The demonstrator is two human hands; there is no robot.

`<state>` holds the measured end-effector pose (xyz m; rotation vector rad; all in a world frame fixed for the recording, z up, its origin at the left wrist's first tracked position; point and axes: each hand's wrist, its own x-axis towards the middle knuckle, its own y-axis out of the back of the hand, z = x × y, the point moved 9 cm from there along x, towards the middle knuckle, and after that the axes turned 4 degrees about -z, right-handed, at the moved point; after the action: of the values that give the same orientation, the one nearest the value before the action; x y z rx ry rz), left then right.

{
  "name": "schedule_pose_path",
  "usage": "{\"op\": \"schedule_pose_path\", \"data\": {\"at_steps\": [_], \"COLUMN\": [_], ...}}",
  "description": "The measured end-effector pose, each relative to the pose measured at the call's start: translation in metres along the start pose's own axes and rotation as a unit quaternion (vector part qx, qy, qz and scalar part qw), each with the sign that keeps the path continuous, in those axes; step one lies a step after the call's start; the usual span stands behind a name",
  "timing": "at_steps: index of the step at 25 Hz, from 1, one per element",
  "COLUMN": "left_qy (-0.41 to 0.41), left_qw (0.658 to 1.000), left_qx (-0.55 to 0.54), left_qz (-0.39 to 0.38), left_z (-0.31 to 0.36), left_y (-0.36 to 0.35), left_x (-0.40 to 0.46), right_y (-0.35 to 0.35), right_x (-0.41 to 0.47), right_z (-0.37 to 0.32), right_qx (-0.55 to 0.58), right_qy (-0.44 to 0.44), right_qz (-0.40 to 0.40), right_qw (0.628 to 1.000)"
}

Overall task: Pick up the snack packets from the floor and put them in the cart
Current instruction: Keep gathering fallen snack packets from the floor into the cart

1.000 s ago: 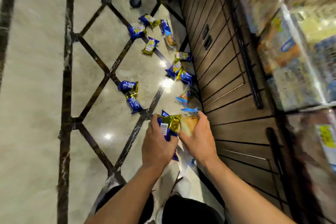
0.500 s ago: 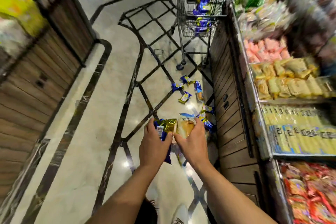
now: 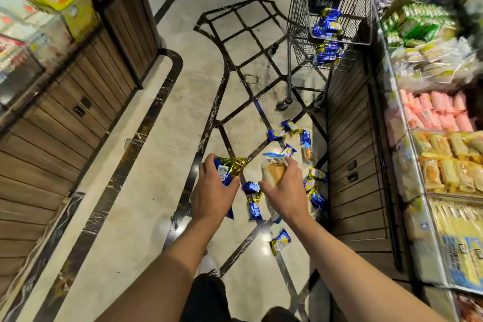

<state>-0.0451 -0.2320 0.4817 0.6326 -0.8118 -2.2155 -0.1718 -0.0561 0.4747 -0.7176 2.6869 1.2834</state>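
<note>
A crinkled blue-and-gold foil packet (image 3: 230, 168) is gripped in the curled left hand (image 3: 213, 195). A clear packet (image 3: 274, 171) with a pale bun inside is clutched by the right hand (image 3: 286, 193). Glossy blue snack packets (image 3: 254, 200) are scattered on the polished floor (image 3: 146, 191) between and beyond the hands. Further ahead, blurred blue packets are held in the wire cart (image 3: 330, 21).

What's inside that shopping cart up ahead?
The cart holds a heap of blue and gold snack packets behind its wire side. How many lie lower in the heap is hidden by those on top.
</note>
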Motion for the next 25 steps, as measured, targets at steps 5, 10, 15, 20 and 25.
{"op": "schedule_pose_path", "data": {"at_steps": [5, 10, 15, 20, 25], "left_qy": [0.009, -0.004, -0.004, -0.005, -0.03], "left_qw": [1.0, 1.0, 0.999, 0.998, 0.999], "left_qx": [0.008, 0.017, 0.025, 0.035, 0.019], "left_qz": [-0.01, -0.023, -0.032, -0.045, -0.028], "left_z": [-0.009, 0.008, 0.04, 0.086, 0.134], "left_y": [0.039, 0.051, 0.044, 0.051, 0.065], "left_x": [0.089, 0.198, 0.317, 0.433, 0.542], "right_y": [-0.035, -0.052, -0.064, -0.051, -0.031], "right_x": [0.054, 0.147, 0.264, 0.386, 0.49], "right_z": [-0.051, -0.1, -0.127, -0.174, -0.234], "right_qx": [-0.009, -0.013, -0.014, -0.003, 0.035], "right_qy": [-0.016, -0.013, -0.019, -0.026, -0.024], "right_qz": [-0.005, 0.005, -0.001, -0.001, 0.026], "right_qw": [1.0, 1.0, 1.0, 1.0, 0.999]}}
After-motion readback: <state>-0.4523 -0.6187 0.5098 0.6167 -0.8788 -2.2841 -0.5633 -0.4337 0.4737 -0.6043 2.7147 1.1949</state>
